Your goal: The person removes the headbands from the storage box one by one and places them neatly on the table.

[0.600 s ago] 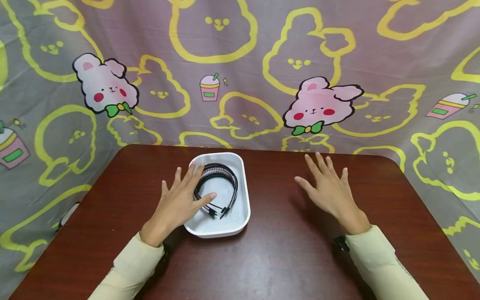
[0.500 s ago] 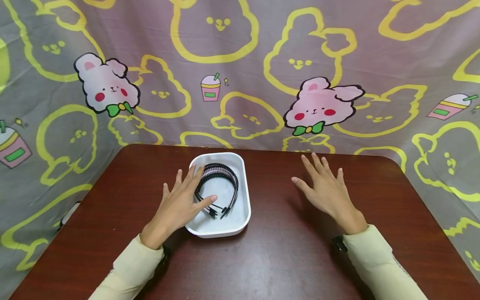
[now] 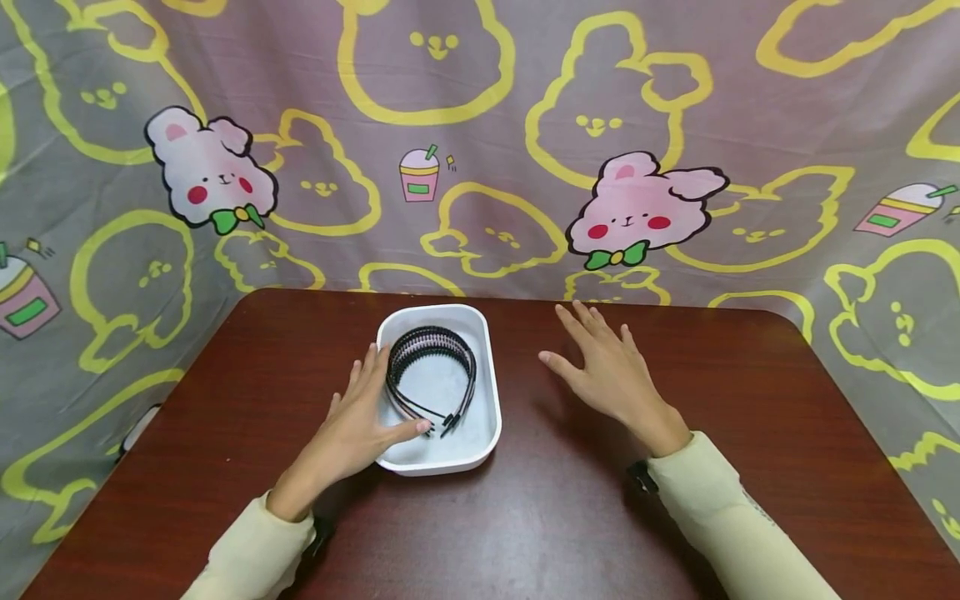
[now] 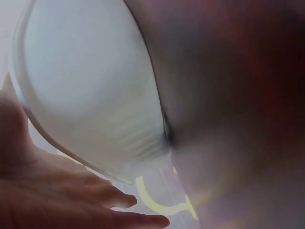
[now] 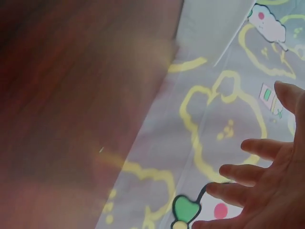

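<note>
Several headbands (image 3: 431,340), mostly black with a pale pinkish one among them, lie nested inside a white tray (image 3: 486,417). My left hand (image 3: 356,425) is at the tray's left side, fingers straight along it and thumb reaching over the near left rim. Whether it touches the rim cannot be told from the head view. In the left wrist view the tray's outer wall (image 4: 90,71) stands close beside the fingers. My right hand (image 3: 611,371) hovers over the table to the right of the tray, fingers spread, with nothing in it.
The dark red-brown table (image 3: 555,517) has rounded far corners. Behind it and at both sides hangs a grey-pink cloth (image 3: 510,150) printed with cartoon rabbits and cups. A small white object (image 3: 138,433) shows partly past the table's left edge.
My right hand has moved left, closer to the tray. The left hand has drawn lower and turned along the tray's left side, uncovering more of the headbands. The tray has stayed put.
</note>
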{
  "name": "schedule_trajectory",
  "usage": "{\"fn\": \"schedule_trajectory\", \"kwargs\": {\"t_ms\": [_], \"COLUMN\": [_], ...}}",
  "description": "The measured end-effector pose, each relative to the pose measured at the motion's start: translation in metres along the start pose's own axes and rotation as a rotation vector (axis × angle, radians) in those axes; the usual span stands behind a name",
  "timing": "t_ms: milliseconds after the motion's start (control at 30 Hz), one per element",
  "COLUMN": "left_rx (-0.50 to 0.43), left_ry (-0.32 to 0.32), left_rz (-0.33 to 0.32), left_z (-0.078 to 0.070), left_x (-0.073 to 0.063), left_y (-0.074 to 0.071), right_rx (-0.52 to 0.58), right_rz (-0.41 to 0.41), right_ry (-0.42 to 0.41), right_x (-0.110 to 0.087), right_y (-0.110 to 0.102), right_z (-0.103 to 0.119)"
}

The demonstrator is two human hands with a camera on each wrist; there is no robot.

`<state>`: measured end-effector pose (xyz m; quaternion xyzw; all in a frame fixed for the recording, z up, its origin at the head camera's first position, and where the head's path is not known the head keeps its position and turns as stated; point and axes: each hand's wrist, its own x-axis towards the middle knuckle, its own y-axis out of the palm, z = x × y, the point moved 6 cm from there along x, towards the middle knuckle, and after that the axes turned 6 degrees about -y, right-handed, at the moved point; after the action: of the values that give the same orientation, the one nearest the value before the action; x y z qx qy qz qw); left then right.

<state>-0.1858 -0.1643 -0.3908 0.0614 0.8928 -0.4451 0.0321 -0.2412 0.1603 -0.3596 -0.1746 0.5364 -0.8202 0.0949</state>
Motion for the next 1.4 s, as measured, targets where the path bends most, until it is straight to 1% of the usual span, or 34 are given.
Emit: {"fn": "schedule_trajectory", "kwargs": {"t_ms": [100, 233, 433, 533, 700, 767, 867, 1033, 1100, 1267, 1400], "left_rx": [-0.069, -0.157, -0.249, -0.281, -0.312, -0.316, -0.317, -0.311, -0.318, -0.330, -0.344], "left_ry": [-0.005, -0.004, 0.039, 0.055, 0.089, 0.090, 0.070, 0.025, 0.015, -0.017, -0.034], "left_rz": [0.020, 0.040, 0.053, 0.059, 0.044, 0.041, 0.048, 0.081, 0.087, 0.085, 0.088], "left_z": [0.003, 0.003, 0.001, 0.001, 0.000, 0.000, 0.003, 0.003, 0.003, 0.005, 0.006], "left_x": [-0.005, -0.012, -0.019, -0.022, -0.027, -0.029, -0.031, -0.036, -0.037, -0.039, -0.040], "left_y": [0.003, 0.004, 0.005, 0.007, 0.007, 0.007, 0.008, 0.010, 0.009, 0.008, 0.007], "right_rx": [0.018, 0.056, 0.100, 0.131, 0.191, 0.214, 0.260, 0.341, 0.353, 0.406, 0.429], "right_rz": [0.001, -0.016, -0.025, -0.026, -0.025, -0.028, -0.034, -0.025, -0.025, -0.010, 0.012], "right_ry": [-0.022, -0.064, -0.124, -0.140, -0.182, -0.203, -0.232, -0.281, -0.297, -0.313, -0.305], "right_x": [0.005, 0.011, 0.018, 0.023, 0.031, 0.035, 0.041, 0.051, 0.054, 0.063, 0.068], "right_y": [0.002, 0.003, 0.009, 0.011, 0.016, 0.018, 0.020, 0.026, 0.028, 0.034, 0.037], "right_z": [0.010, 0.021, 0.035, 0.041, 0.054, 0.059, 0.065, 0.073, 0.076, 0.081, 0.083]}}
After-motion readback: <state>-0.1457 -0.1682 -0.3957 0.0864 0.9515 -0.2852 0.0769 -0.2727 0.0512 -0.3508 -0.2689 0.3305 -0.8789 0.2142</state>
